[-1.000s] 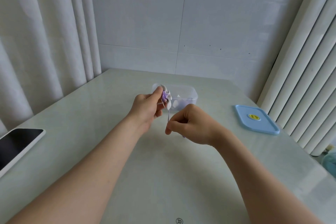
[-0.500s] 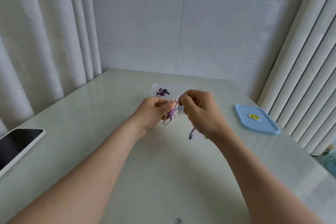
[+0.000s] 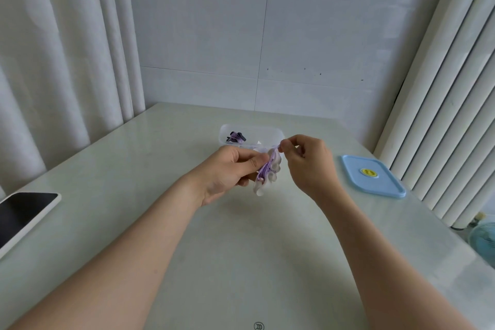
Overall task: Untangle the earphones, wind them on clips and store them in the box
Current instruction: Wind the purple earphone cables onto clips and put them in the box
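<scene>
A: What's laid out, big things first?

B: A pale table (image 3: 241,262). A tablet (image 3: 24,211) lies at its left edge and a blue lid (image 3: 356,171) off to the right. A clear box (image 3: 251,128) stands open at the far middle, with one wound set (image 3: 236,137) in its left end.

A: And the hands?

B: Both are up just in front of the box. The left hand (image 3: 227,171) grips a white clip (image 3: 263,186), thumb pressed down on the turns. The right hand (image 3: 308,161) pinches the purple cord (image 3: 266,169) at the clip's top edge between thumb and forefinger, the other fingers curled in.

A: How far along?

B: Near the end of winding this set, I'd say. Little loose cord shows, but I can't make out its tip.

A: What could spoil it?

B: If the thumb lifts before the end is tucked, I'd expect the springy turns to slacken and slide off the clip. Pull too hard with the right hand and the thin cord may slip from the pinch, or drag the clip askew in the left. And if it goes into the box loosely wound, it could snag on the set already there.
</scene>
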The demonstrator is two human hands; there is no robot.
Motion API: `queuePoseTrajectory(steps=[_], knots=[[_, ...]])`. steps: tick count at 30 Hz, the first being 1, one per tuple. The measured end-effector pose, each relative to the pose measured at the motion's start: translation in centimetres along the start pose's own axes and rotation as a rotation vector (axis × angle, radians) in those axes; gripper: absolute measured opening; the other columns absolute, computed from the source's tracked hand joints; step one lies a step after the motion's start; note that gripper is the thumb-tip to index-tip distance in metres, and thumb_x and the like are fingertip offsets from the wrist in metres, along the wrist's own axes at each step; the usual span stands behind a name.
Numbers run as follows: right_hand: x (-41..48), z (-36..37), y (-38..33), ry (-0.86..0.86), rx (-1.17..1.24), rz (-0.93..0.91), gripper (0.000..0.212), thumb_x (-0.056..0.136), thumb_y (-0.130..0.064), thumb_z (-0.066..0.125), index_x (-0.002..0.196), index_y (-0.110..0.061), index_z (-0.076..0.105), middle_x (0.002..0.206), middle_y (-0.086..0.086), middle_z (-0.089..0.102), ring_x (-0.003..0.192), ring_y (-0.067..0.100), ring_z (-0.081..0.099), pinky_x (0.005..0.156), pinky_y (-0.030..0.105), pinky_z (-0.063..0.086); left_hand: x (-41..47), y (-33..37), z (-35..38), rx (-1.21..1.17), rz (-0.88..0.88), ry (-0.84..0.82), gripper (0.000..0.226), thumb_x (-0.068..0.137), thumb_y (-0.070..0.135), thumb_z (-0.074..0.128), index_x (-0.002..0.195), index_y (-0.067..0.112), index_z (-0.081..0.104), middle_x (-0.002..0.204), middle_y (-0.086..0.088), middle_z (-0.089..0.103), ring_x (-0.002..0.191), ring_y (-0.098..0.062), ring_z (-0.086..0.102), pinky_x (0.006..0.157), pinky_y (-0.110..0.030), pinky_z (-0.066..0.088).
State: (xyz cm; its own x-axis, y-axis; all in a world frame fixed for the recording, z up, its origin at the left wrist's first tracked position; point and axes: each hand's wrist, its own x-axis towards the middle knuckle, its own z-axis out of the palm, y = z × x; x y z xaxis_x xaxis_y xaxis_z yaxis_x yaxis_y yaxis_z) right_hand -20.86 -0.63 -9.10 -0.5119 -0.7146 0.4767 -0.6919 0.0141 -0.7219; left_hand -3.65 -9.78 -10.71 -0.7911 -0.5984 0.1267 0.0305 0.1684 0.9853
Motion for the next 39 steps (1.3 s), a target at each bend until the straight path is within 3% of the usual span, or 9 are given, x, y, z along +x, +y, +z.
queuePoseTrajectory(steps=[7, 12, 16, 23, 26, 31, 35, 37, 39], knots=[[-0.2, 0.2, -0.1, 0.077, -0.033, -0.052, 0.02, 0.103, -0.019, 0.058, 0.089, -0.021, 0.072, 0.047, -0.016, 0.053, 0.053, 0.003, 0.051, 0.048, 0.015, 0.035, -0.4, 0.5, -0.2, 0.192, -0.04, 0.034, 0.031, 0.099, 0.044, 0.067, 0.101, 0.018, 0.082, 0.09, 0.003, 0.078, 0.076, -0.007, 0.063, 0.074, -0.032, 0.039], [-0.1, 0.6, 0.4, 0.038, -0.134, -0.016, 0.025, 0.105, -0.028, 0.058, 0.082, -0.032, 0.067, 0.053, -0.009, 0.05, 0.054, 0.01, 0.05, 0.053, 0.03, 0.038, -0.4, 0.7, -0.1, 0.193, 0.031, 0.069, 0.027, 0.098, 0.042, 0.069, 0.093, 0.019, 0.083, 0.085, 0.001, 0.077, 0.075, -0.011, 0.062, 0.07, -0.031, 0.039], [-0.2, 0.5, 0.2, 0.034, -0.125, 0.0, 0.025, 0.105, -0.03, 0.056, 0.082, -0.032, 0.065, 0.055, -0.008, 0.052, 0.058, 0.012, 0.049, 0.055, 0.031, 0.038, -0.4, 0.9, 0.0, 0.168, 0.077, 0.041, 0.025, 0.098, 0.039, 0.069, 0.093, 0.02, 0.083, 0.078, 0.003, 0.074, 0.07, -0.01, 0.055, 0.065, -0.028, 0.037], [-0.4, 0.8, 0.1, -0.017, -0.162, 0.03, 0.025, 0.104, -0.03, 0.053, 0.084, -0.026, 0.067, 0.058, -0.008, 0.054, 0.06, 0.014, 0.05, 0.054, 0.033, 0.037, -0.6, 1.0, -0.4, 0.272, -0.017, -0.041, 0.026, 0.099, 0.042, 0.069, 0.1, 0.02, 0.083, 0.086, 0.008, 0.076, 0.075, -0.006, 0.061, 0.073, -0.031, 0.04], [-0.4, 0.8, 0.4, -0.042, -0.218, 0.061, 0.031, 0.105, -0.029, 0.047, 0.081, -0.016, 0.061, 0.07, 0.0, 0.06, 0.074, 0.029, 0.054, 0.062, 0.039, 0.044, -0.6, 0.9, -0.3, 0.29, -0.027, -0.059, 0.025, 0.099, 0.042, 0.07, 0.099, 0.021, 0.083, 0.085, 0.008, 0.075, 0.074, -0.006, 0.06, 0.073, -0.03, 0.041], [-0.8, 0.4, 0.3, -0.15, -0.348, 0.084, 0.048, 0.103, -0.032, 0.048, 0.061, -0.013, 0.032, 0.059, 0.004, 0.04, 0.062, 0.027, 0.036, 0.052, 0.034, 0.027, 0.1, 1.1, 0.1, -0.027, 0.12, 0.163, 0.019, 0.1, 0.024, 0.068, 0.106, 0.01, 0.079, 0.086, 0.0, 0.077, 0.071, -0.009, 0.067, 0.067, -0.025, 0.049], [-1.5, 0.4, -1.3, -0.336, -0.29, 0.031, 0.045, 0.101, -0.03, 0.047, 0.065, -0.003, 0.05, 0.055, 0.007, 0.049, 0.049, 0.029, 0.049, 0.048, 0.043, 0.049, 0.9, 0.7, -0.3, -0.17, 0.097, 0.336, 0.026, 0.1, 0.032, 0.068, 0.103, 0.009, 0.079, 0.093, -0.004, 0.078, 0.074, -0.011, 0.07, 0.069, -0.028, 0.048], [-2.1, 0.5, -2.3, -0.449, -0.191, 0.027, 0.038, 0.101, -0.024, 0.044, 0.074, -0.003, 0.06, 0.054, 0.007, 0.056, 0.046, 0.029, 0.058, 0.044, 0.04, 0.053, 1.1, 0.6, -0.6, -0.218, 0.064, 0.407, 0.031, 0.1, 0.036, 0.068, 0.106, 0.008, 0.079, 0.096, -0.005, 0.079, 0.074, -0.012, 0.069, 0.068, -0.027, 0.048], [-2.7, 0.5, -3.2, -0.536, -0.105, 0.025, 0.034, 0.1, -0.02, 0.041, 0.077, -0.006, 0.063, 0.056, 0.01, 0.067, 0.048, 0.025, 0.065, 0.053, 0.041, 0.057, 1.1, 0.7, -0.5, -0.291, 0.033, 0.448, 0.037, 0.1, 0.038, 0.067, 0.108, 0.004, 0.078, 0.094, -0.005, 0.078, 0.072, -0.012, 0.068, 0.066, -0.025, 0.047]])
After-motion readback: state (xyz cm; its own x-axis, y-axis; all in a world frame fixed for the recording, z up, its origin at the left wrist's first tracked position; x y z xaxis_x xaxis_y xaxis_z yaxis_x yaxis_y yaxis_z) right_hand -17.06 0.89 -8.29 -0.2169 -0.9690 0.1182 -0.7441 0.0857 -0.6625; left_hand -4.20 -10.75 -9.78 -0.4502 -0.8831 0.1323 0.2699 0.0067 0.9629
